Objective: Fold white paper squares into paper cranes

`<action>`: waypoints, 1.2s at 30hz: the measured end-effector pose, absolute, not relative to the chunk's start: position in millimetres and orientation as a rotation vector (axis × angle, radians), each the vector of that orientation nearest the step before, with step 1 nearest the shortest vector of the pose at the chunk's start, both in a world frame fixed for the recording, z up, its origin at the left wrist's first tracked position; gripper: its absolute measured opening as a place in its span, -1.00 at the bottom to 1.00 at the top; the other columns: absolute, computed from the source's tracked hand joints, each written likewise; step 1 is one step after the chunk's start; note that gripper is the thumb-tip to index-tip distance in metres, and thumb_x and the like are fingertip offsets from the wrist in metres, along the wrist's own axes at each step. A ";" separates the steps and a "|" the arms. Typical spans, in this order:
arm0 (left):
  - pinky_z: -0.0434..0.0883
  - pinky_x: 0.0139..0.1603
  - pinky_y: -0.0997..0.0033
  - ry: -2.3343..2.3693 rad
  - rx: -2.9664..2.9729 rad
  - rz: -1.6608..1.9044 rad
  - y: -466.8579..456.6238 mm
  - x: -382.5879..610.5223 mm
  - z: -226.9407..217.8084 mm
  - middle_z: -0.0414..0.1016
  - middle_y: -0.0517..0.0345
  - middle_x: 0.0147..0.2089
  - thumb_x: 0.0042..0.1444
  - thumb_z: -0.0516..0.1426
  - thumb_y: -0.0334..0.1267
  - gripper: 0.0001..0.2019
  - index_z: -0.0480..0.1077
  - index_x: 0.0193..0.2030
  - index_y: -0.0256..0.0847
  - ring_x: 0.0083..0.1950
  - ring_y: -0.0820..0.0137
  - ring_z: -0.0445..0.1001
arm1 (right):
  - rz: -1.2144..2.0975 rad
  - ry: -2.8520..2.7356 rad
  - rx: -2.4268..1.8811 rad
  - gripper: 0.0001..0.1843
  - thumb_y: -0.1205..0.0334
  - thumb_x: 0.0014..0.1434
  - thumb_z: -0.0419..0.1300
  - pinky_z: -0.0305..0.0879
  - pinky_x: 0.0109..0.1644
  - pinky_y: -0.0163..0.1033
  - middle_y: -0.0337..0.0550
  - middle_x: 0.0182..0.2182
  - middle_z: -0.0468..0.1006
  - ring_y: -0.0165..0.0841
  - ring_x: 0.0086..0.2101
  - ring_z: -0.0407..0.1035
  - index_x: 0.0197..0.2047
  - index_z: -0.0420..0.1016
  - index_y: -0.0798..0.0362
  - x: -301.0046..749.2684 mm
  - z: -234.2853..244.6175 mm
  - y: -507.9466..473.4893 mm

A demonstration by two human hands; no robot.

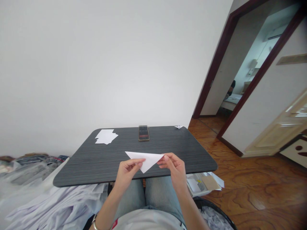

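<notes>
A white sheet of paper (150,160), folded into a triangle, is held up over the front edge of the dark table (107,166). Its long side faces up and one corner points down. My left hand (128,169) pinches the lower left side between thumb and fingers. At the right corner, my right hand (174,164) grips the paper between thumb and fingertips. Part of the right fingers lies behind the paper and thumb.
Loose white paper sheets (105,136) lie at the table's back left. A phone (143,133) rests at the back middle, and a small folded paper piece (178,127) at the back right corner. Below on the right are a box of papers (201,184) and a bin (213,218).
</notes>
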State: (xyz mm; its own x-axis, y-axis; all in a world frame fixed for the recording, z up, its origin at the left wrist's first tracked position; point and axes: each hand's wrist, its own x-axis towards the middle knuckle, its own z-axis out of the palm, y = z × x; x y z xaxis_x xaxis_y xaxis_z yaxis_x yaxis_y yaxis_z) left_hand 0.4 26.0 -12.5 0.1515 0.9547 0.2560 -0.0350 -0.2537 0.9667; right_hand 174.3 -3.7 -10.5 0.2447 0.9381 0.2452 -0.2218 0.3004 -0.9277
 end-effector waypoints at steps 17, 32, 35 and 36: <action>0.41 -0.32 0.42 0.917 1.442 1.276 24.0 4.7 -16.9 0.60 0.04 -0.37 -0.13 0.22 -0.31 -0.87 0.57 -0.38 -0.19 -0.36 0.29 0.51 | 0.933 -0.961 -0.984 -0.76 0.08 -0.01 0.23 0.42 -0.50 -0.33 -0.21 -0.61 0.53 -0.37 -0.55 0.44 -0.48 0.51 0.10 172.2 -9.4 -1.3; 0.38 -0.39 0.53 0.894 1.412 1.246 25.3 2.4 -19.4 0.60 0.08 -0.41 -0.13 0.23 -0.33 -0.87 0.57 -0.38 -0.20 -0.43 0.40 0.48 | 0.894 -0.926 -0.950 -0.76 0.11 0.01 0.22 0.41 -0.52 -0.37 -0.23 -0.64 0.51 -0.41 -0.58 0.43 -0.51 0.49 0.13 173.7 -6.8 -1.2; 0.36 -0.43 0.57 0.902 1.383 1.259 25.4 3.0 -19.9 0.59 0.09 -0.43 -0.13 0.23 -0.33 -0.87 0.57 -0.37 -0.20 -0.47 0.44 0.46 | 0.914 -0.891 -0.915 -0.76 0.09 0.01 0.22 0.40 -0.52 -0.40 -0.23 -0.61 0.54 -0.43 -0.58 0.43 -0.45 0.49 0.12 172.6 -8.0 -0.4; 0.36 -0.44 0.57 0.898 1.373 1.263 25.4 3.8 -20.1 0.59 0.09 -0.42 -0.13 0.23 -0.33 -0.87 0.57 -0.37 -0.20 -0.47 0.44 0.46 | 0.933 -0.889 -0.899 -0.76 0.09 0.00 0.23 0.40 -0.52 -0.40 -0.23 -0.59 0.55 -0.43 -0.58 0.44 -0.41 0.49 0.12 171.8 -8.7 -0.3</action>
State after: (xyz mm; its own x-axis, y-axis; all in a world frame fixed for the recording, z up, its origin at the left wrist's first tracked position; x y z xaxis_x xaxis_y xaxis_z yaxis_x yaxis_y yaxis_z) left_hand 3.8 25.4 -20.1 0.1713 0.9608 0.2181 -0.1102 -0.2013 0.9733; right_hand 171.8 -0.3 -8.7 0.3266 0.9178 0.2260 -0.2697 0.3196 -0.9083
